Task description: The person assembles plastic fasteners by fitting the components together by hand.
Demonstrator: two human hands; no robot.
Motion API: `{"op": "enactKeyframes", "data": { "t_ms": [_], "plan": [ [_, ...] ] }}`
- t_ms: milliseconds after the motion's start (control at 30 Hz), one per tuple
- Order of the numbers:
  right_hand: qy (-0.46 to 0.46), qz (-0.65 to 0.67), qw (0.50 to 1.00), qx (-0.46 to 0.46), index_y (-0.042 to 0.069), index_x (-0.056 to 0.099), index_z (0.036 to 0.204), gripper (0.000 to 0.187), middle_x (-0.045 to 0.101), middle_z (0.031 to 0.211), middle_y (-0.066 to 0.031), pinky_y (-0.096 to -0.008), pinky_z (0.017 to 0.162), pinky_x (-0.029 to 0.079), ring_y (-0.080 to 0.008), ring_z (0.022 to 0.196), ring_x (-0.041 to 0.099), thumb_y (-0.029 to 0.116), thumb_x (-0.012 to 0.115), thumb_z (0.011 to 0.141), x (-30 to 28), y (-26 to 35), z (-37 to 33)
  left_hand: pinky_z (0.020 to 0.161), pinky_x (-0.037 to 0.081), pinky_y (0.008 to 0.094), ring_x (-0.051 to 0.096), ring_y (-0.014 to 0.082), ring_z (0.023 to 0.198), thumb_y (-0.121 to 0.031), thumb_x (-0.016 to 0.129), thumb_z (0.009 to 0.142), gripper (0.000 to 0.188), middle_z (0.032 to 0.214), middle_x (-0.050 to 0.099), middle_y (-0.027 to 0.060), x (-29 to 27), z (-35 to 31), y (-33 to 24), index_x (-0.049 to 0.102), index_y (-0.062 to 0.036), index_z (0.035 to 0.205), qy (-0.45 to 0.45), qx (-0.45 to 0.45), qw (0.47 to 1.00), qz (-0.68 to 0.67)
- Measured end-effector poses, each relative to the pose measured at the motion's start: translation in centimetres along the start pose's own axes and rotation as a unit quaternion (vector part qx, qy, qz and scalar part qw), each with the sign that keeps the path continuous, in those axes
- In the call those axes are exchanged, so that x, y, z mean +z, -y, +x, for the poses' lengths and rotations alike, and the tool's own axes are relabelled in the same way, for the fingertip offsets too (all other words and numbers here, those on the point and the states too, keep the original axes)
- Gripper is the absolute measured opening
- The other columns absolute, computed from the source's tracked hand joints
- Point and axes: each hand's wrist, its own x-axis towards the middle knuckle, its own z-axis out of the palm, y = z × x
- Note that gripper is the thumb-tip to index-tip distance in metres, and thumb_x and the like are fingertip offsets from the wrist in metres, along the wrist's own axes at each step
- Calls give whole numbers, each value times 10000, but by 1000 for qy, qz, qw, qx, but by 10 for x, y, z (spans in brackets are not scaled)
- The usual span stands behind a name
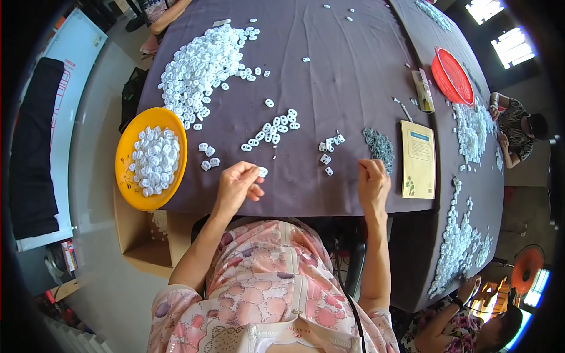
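Note:
Between the thumb and fingertips of my left hand [238,183] is a small white oval piece [262,172] with holes in it, held just over the near part of the table. My right hand [374,182] is pinched closed at the near edge of a pile of small grey-green pieces [379,148]; whatever it may hold is too small to make out. Ahead of my left hand lies a loose cluster of white two-holed ovals [275,129]. Several similar pieces with dark parts [327,157] lie between my hands.
An orange bowl [123,182] of white pieces stands at the left edge, near a large white heap [200,67]. A yellow-brown packet [419,182] lies right of the grey-green pile. Farther right are a red basket [452,76], more heaps [456,247] and two other people.

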Motion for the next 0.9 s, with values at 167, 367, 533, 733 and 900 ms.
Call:
{"op": "enactKeyframes", "data": {
  "t_ms": [167,367,533,733,900],
  "plan": [
    [13,-162,987,7,63,630,831,53,580,817,-87,-377,641,474,-284,757,583,87,610,789,-5,-14,1,385,425,174,546,63,457,-171,547,902,171,671,581,28,-21,-5,-4,593,-10,864,-34,15,998,60],
    [31,-173,984,3,59,626,829,52,589,817,-91,-384,627,476,-289,759,590,77,605,785,-5,-15,0,377,405,196,531,58,447,-164,550,895,174,632,563,22,-46,-10,5,585,-7,829,-104,54,990,81],
    [42,-165,985,-1,52,614,838,58,582,830,-107,-389,634,468,-299,764,581,65,580,792,-9,-20,-3,513,466,367,605,297,561,-111,581,835,100,639,607,128,-54,-9,4,572,-14,811,-225,196,900,319],
    [54,-182,982,7,49,570,827,24,562,824,-116,-402,633,451,-311,762,561,59,560,807,-3,-21,-5,585,476,423,613,341,669,-132,563,843,97,763,633,147,-52,-4,6,544,-39,862,-284,265,800,457],
    [45,-154,987,-4,39,573,831,33,555,815,-125,-407,631,452,-317,758,558,40,549,808,-8,-20,-7,574,472,414,618,322,676,-146,583,836,148,777,635,133,-43,-8,4,542,-53,943,-288,255,796,468]
  ]
}}
